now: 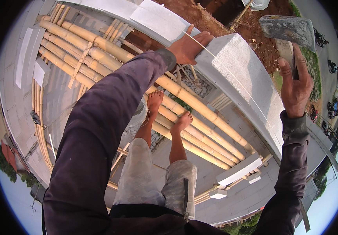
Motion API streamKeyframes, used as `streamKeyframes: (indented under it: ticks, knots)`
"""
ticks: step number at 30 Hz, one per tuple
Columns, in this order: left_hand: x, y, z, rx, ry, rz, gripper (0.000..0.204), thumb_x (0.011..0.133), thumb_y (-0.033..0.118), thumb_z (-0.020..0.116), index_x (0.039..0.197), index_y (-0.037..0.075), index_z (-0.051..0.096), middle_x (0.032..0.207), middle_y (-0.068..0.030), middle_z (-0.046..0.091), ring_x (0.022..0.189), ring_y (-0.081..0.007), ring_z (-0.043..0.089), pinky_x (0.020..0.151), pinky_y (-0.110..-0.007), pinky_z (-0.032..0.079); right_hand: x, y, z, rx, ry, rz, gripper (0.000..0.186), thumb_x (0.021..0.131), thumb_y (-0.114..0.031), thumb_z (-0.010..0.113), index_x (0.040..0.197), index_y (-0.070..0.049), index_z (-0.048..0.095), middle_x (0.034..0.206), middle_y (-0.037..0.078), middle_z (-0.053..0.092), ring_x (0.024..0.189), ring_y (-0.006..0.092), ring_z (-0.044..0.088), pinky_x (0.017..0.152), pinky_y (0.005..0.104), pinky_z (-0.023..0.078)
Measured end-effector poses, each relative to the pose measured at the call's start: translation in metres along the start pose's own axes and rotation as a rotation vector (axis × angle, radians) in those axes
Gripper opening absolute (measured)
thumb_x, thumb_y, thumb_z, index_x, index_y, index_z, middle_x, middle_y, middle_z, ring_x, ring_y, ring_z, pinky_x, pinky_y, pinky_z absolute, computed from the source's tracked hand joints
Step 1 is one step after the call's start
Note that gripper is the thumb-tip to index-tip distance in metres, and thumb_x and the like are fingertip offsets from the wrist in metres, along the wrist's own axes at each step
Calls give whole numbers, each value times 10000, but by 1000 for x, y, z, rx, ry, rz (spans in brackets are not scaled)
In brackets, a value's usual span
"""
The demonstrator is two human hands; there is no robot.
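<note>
My left hand (189, 46) lies with its fingers spread at the near end of a pale grey lightweight block (247, 74) on top of the wall. A thin taut string (231, 73) runs along the block and passes by the hand. Raised over the far right of the wall, my right hand (297, 88) is closed round the handle of a tool with a broad, cement-crusted grey head (287, 32). The tool's exact kind is not clear. Its head is apart from the block. Another pale block (161, 19) lies to the left of my left hand.
My bare feet stand on bamboo poles (200, 102) laid as a platform, with rubble (196, 84) visible below. A loose block (239, 170) rests across the poles' right end. Beyond the wall are red soil (216, 21), a pit and a road with parked motorcycles (332, 66).
</note>
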State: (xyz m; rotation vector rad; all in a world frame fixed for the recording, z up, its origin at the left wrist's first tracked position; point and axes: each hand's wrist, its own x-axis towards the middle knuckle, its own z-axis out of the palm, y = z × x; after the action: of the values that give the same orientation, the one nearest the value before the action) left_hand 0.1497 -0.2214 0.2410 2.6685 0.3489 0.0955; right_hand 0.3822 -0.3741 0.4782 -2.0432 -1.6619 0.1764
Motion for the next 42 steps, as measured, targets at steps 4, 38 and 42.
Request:
streamKeyframes:
  ticks: [4, 38, 42]
  knots:
    - [-2, 2, -6, 32, -34, 17, 945, 787, 500, 753, 1462, 54, 264, 1475, -168, 391, 1458, -297, 284, 1153, -648, 102, -29, -23, -12, -70, -35, -211, 448, 875, -108, 722, 1304, -69, 601, 1017, 171, 707, 845, 253, 717, 745, 345, 559]
    - [-336, 241, -152, -560, -1283, -1079, 1185, 740, 776, 621, 1391, -176, 353, 1382, -381, 447, 1302, -448, 476, 1079, -429, 390, -337, -222, -13, 1175, -672, 1827, 219, 784, -187, 701, 824, 11, 617, 631, 81, 579, 453, 212, 551, 450, 360, 438]
    - [-333, 262, -139, -495, -1430, -1072, 1174, 744, 777, 610, 1403, -161, 357, 1407, -339, 461, 1316, -435, 470, 1117, -425, 346, -349, -247, 30, 1396, -866, 1803, 251, 804, -220, 722, 773, -16, 578, 606, 56, 561, 458, 164, 530, 425, 328, 406]
